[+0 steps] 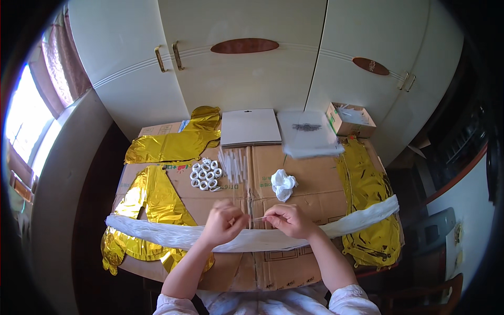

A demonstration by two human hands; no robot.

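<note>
Your right hand (290,221) has its thumb and forefinger pinched on a thin, pale strand (258,218). Your left hand (226,224) is curled by the strand's other end, but I cannot tell whether that grip is firm on it or merely beside it. The strand spans the gap between your hands, over the middle of the cardboard-covered desk (320,197). Just nearer to you, the long bundle of white thread (268,242) runs beneath your forearms (184,266).

To handle so fine a strand well, pinch with the very tips and leave a short span between both hands. Pull only until it is straight; a hard tug could snap it or let it slip. Working over bare brown cardboard helps, since something this pale would be hard to follow against the thread.

Mind your forearms too: raise them slightly so skin and sleeves (353,300) do not snag the bundle. Its ends lie over the gold foil on the left (157,197) and the gold foil on the right (362,181), so a drag there would likely shift both. Beyond your hands, give the white rings (205,175), the clear straws (232,167) and the crumpled white wad (283,184) some room.
</note>
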